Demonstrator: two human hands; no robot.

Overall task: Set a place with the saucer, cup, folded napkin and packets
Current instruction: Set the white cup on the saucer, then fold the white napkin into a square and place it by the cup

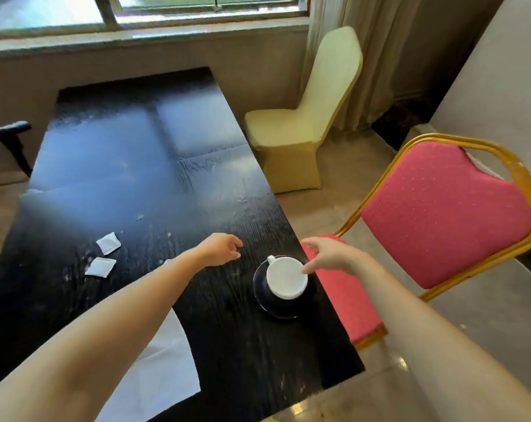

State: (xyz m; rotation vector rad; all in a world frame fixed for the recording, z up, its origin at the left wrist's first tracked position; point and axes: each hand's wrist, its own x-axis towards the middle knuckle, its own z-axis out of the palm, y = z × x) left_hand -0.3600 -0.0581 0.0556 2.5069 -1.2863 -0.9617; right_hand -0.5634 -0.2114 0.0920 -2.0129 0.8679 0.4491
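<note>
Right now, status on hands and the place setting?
Left hand open, empty. Right hand open, fingertips at cup rim. Cup on saucer. Napkin, two packets unplaced. Nothing blocking.

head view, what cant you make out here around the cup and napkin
- Napkin: partly hidden under the left forearm, so its fold is unclear.
- Saucer: mostly covered by the cup.
- Right hand: fingertip at the cup rim; contact uncertain.
- Packets: too small to read.
</note>
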